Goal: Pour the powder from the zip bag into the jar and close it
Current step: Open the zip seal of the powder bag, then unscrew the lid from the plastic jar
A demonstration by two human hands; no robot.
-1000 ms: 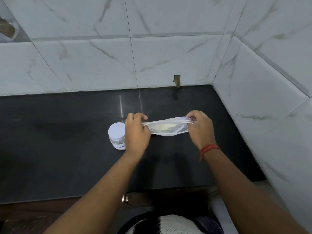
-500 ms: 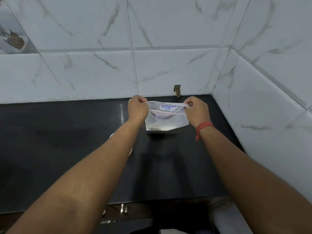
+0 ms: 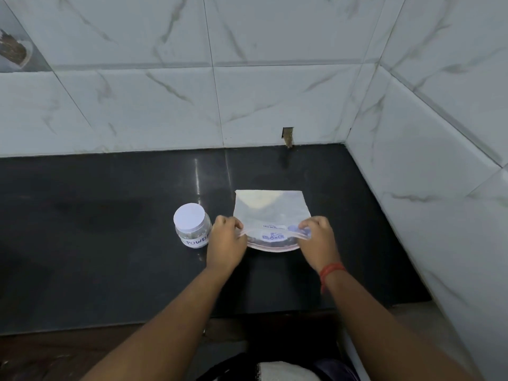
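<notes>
A clear zip bag (image 3: 270, 213) lies flat on the black counter (image 3: 110, 215), its zip edge toward me and pale powder at its far end. My left hand (image 3: 225, 240) pinches the left corner of the zip edge. My right hand (image 3: 316, 240) pinches the right corner. The zip mouth between them bows slightly apart. A small clear jar (image 3: 192, 225) with a white lid and a label reading "POWD.." stands upright just left of my left hand, its lid on.
White marble-look tiles form the back wall and the right wall (image 3: 439, 188), closing the counter's corner. A small notch (image 3: 287, 136) sits in the back wall at counter level. The counter's front edge runs just below my forearms.
Both hands have come down and toward me with the bag. It hung upright in the air half a second ago and now lies flat on the counter. The jar shows again.
</notes>
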